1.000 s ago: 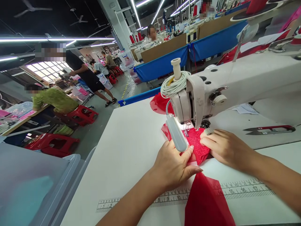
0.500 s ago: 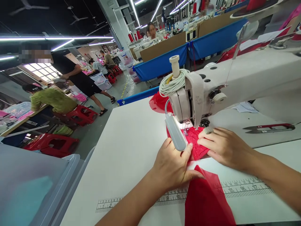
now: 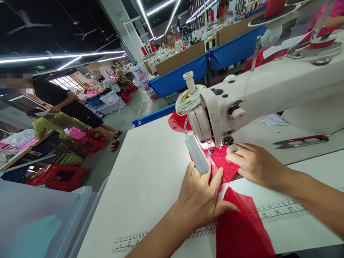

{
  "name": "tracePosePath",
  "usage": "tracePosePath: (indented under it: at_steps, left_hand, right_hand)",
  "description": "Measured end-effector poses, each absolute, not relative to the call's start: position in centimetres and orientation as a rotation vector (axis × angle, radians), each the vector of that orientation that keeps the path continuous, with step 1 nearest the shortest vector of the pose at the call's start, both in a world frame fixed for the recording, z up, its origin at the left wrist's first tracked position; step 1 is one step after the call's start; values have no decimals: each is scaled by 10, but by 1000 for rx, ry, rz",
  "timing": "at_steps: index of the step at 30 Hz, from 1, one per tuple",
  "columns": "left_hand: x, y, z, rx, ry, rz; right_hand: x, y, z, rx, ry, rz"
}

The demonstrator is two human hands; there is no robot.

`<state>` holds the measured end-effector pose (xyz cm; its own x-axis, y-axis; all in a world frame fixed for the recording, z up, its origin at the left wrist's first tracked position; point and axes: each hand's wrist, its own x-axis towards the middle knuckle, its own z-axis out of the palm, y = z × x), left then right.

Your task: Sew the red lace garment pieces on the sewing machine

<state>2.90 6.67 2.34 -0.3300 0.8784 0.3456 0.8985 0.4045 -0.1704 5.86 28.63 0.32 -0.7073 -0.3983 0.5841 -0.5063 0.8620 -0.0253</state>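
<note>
A white sewing machine [image 3: 271,95] stands over the table, its presser foot [image 3: 211,152] on a piece of red lace fabric [image 3: 226,165]. My left hand [image 3: 197,200] lies on the fabric left of the foot, fingers spread and thumb stretched to the right; some fingertips are hidden behind the grey lamp [image 3: 197,154]. At the right edge of the lace, my right hand [image 3: 256,163] has its fingers bent together on the cloth, with its thumb out of sight. Below my left thumb, a sheer red cloth [image 3: 242,225] hangs towards the table's front edge.
Thread snips [image 3: 302,141] lie on the machine bed at the right. A printed ruler [image 3: 279,211] runs along the white table [image 3: 145,172]. Grey plastic bins [image 3: 40,204] stand at the left. A standing person [image 3: 67,102] and a seated one are beyond, near red stools [image 3: 59,175].
The camera view has shifted slightly. The lower red cloth shows more to the right in view. Both hands stay on the fabric. The standing person has moved left in the picture.
</note>
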Motion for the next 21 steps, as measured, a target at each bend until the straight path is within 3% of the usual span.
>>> tracePosePath:
  at_steps: [21]
  left_hand:
    - [27, 68, 24, -1494, -2273, -131]
  right_hand:
    - [58, 288, 2, 644, -2515, 218]
